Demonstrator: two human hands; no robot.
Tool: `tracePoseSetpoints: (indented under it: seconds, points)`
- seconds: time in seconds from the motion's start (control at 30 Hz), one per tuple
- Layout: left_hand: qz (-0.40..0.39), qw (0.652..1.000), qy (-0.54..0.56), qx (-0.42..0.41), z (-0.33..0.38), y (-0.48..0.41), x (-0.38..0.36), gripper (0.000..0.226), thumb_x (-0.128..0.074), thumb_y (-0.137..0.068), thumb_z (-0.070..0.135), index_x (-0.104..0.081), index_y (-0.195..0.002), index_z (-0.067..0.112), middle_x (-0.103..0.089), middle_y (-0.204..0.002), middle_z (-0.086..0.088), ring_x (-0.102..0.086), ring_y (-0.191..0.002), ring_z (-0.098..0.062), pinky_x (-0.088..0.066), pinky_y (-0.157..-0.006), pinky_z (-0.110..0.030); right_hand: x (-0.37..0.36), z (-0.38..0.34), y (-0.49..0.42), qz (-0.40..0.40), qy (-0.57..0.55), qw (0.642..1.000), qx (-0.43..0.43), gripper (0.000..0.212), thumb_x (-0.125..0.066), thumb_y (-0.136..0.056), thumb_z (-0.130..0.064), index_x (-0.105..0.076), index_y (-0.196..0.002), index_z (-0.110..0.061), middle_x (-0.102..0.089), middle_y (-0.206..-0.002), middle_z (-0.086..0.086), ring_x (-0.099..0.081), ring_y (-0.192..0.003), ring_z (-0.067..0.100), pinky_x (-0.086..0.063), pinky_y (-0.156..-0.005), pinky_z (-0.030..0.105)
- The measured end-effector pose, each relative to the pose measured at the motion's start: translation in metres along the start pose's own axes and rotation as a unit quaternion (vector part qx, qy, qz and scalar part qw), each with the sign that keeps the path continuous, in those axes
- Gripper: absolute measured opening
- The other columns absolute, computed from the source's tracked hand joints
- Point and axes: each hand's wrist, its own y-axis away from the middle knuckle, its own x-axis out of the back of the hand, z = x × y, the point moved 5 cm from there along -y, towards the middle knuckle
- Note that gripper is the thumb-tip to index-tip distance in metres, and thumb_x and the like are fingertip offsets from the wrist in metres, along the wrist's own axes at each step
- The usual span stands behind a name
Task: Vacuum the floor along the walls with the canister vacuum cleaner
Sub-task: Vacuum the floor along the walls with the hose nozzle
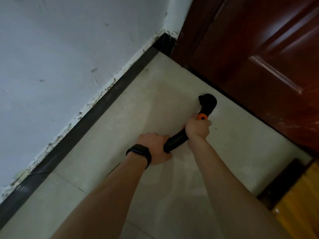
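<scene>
Vacuum wand (176, 141) is held low over the pale floor (131, 104), near the corner where the white wall (69, 49) and its dark skirting (96, 109) meet a reddish wooden door (259, 57). The black rear grip is clasped by the left hand (155, 149), its fingers wrapped round the end. The right hand (197, 127) is closed round the tube just behind an orange collar (202, 116). The canister and hose are not in view.

The black nozzle (208, 100) lies just beside the door's bottom edge. The wood could therefore be knocked or scuffed if the wand is pushed further that way. The strip along the skirting could be left undone if the nozzle is kept to the door side. The nozzle appears to rest on the floor, though the foreshortened view leaves contact uncertain; if it is lifted, suction would be lost.

The long axis runs from the left hand forward and to the right, sloping down to the nozzle, which is pointed at the foot of the door, away from the person.
</scene>
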Motion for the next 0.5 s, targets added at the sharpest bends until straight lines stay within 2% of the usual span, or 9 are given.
tracePoseSetpoints:
  seconds: [0.1,0.2,0.3,0.37,0.43,0.5]
  points:
    - [-0.020,0.999,-0.023,-0.020,0.010,0.015,-0.008,0.031,-0.057,-0.083,0.054,-0.052,-0.105,0.033,-0.061,-0.087,0.005,-0.057,-0.074,-0.020,-0.043,-0.065,-0.028,0.018,0.024,0.011,0.014,-0.018,0.999,-0.026,0.050,-0.044,-0.109,-0.036,-0.033,-0.143,-0.002,-0.059,-0.111,0.009,-0.057,-0.084,0.027,-0.043,-0.066,0.032]
    - [-0.039,0.997,-0.052,-0.037,0.021,0.029,-0.013,0.029,-0.058,-0.081,0.055,-0.052,-0.100,0.034,-0.057,-0.077,0.007,-0.056,-0.070,-0.020,-0.041,-0.061,-0.027,0.036,0.045,0.025,0.032,-0.040,0.997,-0.055,0.049,-0.046,-0.108,-0.035,-0.033,-0.140,0.000,-0.064,-0.096,0.012,-0.056,-0.068,0.022,-0.042,-0.066,0.032]
    - [-0.050,0.994,-0.080,-0.048,0.036,0.044,-0.021,0.027,-0.059,-0.080,0.055,-0.049,-0.095,0.035,-0.049,-0.068,0.009,-0.054,-0.064,-0.019,-0.041,-0.059,-0.027,0.053,0.067,0.041,0.049,-0.070,0.993,-0.087,0.049,-0.048,-0.106,-0.036,-0.033,-0.137,-0.001,-0.067,-0.091,0.012,-0.063,-0.071,0.025,-0.050,-0.069,0.036]
    - [-0.059,0.993,-0.087,-0.051,0.038,0.058,-0.027,0.026,-0.059,-0.081,0.054,-0.045,-0.092,0.035,-0.048,-0.068,0.009,-0.053,-0.064,-0.020,-0.039,-0.058,-0.027,0.057,0.078,0.054,0.043,-0.095,0.990,-0.096,0.046,-0.048,-0.107,-0.034,-0.034,-0.136,-0.001,-0.058,-0.077,0.005,-0.061,-0.064,0.021,-0.053,-0.071,0.038]
    - [-0.066,0.993,-0.093,-0.039,0.030,0.079,-0.033,0.026,-0.059,-0.081,0.053,-0.043,-0.091,0.035,-0.050,-0.069,0.009,-0.052,-0.063,-0.019,-0.036,-0.057,-0.027,0.055,0.087,0.075,0.024,-0.101,0.989,-0.103,0.045,-0.048,-0.108,-0.033,-0.034,-0.137,-0.002,-0.053,-0.075,0.002,-0.056,-0.059,0.015,-0.049,-0.067,0.034]
    - [-0.071,0.992,-0.102,-0.022,0.015,0.107,-0.038,0.025,-0.057,-0.079,0.053,-0.046,-0.094,0.035,-0.057,-0.076,0.008,-0.056,-0.066,-0.020,-0.038,-0.058,-0.027,0.044,0.099,0.102,-0.001,-0.110,0.988,-0.111,0.044,-0.048,-0.108,-0.035,-0.033,-0.136,-0.004,-0.057,-0.082,0.004,-0.056,-0.057,0.014,-0.047,-0.060,0.030]
